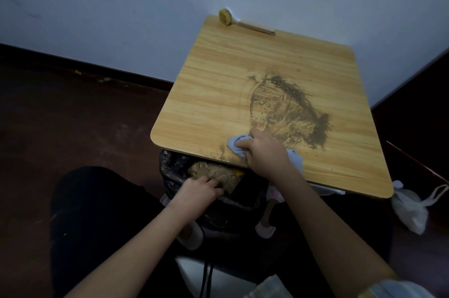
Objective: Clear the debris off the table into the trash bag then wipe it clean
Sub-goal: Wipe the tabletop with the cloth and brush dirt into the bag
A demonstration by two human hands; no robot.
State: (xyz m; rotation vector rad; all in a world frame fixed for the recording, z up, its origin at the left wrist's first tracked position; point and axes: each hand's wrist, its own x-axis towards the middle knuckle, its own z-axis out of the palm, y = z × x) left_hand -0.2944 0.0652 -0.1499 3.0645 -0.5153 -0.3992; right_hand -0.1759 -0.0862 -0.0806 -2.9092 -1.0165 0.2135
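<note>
Clutching a blue cloth (237, 143) at the dirt-smeared surface (218, 83) edge, the right hand (266, 152) works while the left hand (198, 190) clamps its grip on the black trash bag (173, 171) rim below.

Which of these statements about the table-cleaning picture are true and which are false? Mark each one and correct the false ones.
1. The right hand grips a pale blue cloth on the table. True.
2. The scrub brush lies at the near edge beside the cloth. False: it lies at the far edge, by the wall.
3. The dirt smear is still on the tabletop. True.
4. The left hand rests flat on the tabletop. False: it is below the table edge, at the black trash bag.
5. The trash bag holds nothing. False: brown debris shows in it.
</note>
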